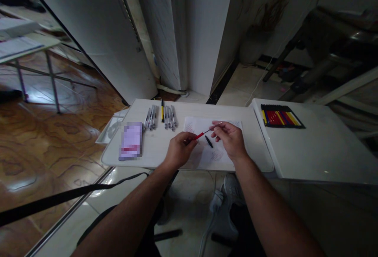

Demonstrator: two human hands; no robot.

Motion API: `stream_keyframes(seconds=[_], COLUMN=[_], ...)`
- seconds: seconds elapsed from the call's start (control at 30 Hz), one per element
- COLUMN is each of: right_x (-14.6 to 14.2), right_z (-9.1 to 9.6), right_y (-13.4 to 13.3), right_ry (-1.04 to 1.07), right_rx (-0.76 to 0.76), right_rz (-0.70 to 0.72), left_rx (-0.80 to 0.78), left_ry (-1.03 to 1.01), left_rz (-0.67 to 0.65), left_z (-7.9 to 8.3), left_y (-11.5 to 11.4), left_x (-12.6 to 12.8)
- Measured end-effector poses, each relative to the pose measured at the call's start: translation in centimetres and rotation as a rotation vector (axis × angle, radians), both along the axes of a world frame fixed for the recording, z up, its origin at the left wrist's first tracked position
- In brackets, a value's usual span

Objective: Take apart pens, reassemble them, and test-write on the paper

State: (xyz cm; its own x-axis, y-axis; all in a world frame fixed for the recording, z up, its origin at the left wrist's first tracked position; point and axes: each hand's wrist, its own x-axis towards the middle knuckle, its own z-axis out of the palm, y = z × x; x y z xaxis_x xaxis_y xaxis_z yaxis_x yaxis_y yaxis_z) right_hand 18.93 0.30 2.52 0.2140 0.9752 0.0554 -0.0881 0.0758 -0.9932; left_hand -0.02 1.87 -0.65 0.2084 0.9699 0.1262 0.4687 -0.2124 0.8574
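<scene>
My left hand [180, 148] is closed around the back end of a red pen [199, 135], held over a sheet of white paper [212, 146] with red scribbles. My right hand [228, 136] pinches the thin front end of the same pen between thumb and fingers. A small black pen cap or part [208, 141] lies on the paper just below the pen. Both hands hover above the small white table [153, 146].
Two groups of several pens [152, 117] [169, 117] lie at the table's back, with a yellow-and-black pen [162, 111] between them. A blurred purple box [130, 140] sits at left. A tray of coloured pens [280, 116] rests on the right table [319, 150].
</scene>
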Motion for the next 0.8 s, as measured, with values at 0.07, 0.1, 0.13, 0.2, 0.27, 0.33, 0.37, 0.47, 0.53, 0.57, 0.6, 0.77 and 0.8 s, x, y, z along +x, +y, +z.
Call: stream_keyframes(seconds=[0.07, 0.1, 0.13, 0.2, 0.27, 0.33, 0.37, 0.47, 0.53, 0.57, 0.6, 0.77, 0.8], right_x=[0.1, 0.1, 0.0, 0.0, -0.2, -0.5, -0.7, -1.2, -1.5, -1.6, -1.7, -1.9, -2.0], right_z=[-0.1, -0.1, -0.1, -0.2, -0.3, -0.4, -0.4, -0.6, -0.6, -0.7, -0.7, -0.9, -1.0], right_y=[0.0, 0.0, 0.1, 0.1, 0.1, 0.1, 0.1, 0.0, -0.1, -0.1, -0.1, -0.4, -0.4], right_ry=[0.036, 0.055, 0.069, 0.084, 0.096, 0.110, 0.115, 0.115, 0.096, 0.081, 0.063, -0.010, -0.022], right_rx=[-0.042, -0.062, -0.078, -0.103, -0.121, -0.131, -0.131, -0.110, -0.091, -0.081, -0.072, -0.062, -0.058], right_rz=[0.014, 0.019, 0.021, 0.024, 0.027, 0.034, 0.035, 0.021, 0.002, -0.008, -0.017, -0.042, -0.056], left_rx=[-0.002, -0.001, 0.002, 0.011, 0.019, 0.027, 0.032, 0.060, 0.081, 0.092, 0.100, 0.117, 0.118], left_ry=[0.000, 0.001, 0.003, 0.009, 0.019, 0.028, 0.030, 0.035, 0.040, 0.042, 0.040, 0.017, 0.019], left_rz=[0.006, 0.006, 0.005, 0.004, 0.006, 0.009, 0.010, 0.007, 0.001, -0.001, -0.002, -0.004, -0.006], left_z=[0.0, 0.0, 0.0, 0.1, 0.2, 0.5, 0.5, 0.7, 0.7, 0.6, 0.6, 0.3, 0.3], left_y=[0.0, 0.0, 0.0, 0.0, 0.0, -0.1, -0.2, -0.2, -0.3, -0.3, -0.3, -0.4, -0.5], left_x=[0.0, 0.0, 0.0, 0.0, 0.0, 0.0, 0.1, 0.1, 0.2, 0.2, 0.2, 0.2, 0.2])
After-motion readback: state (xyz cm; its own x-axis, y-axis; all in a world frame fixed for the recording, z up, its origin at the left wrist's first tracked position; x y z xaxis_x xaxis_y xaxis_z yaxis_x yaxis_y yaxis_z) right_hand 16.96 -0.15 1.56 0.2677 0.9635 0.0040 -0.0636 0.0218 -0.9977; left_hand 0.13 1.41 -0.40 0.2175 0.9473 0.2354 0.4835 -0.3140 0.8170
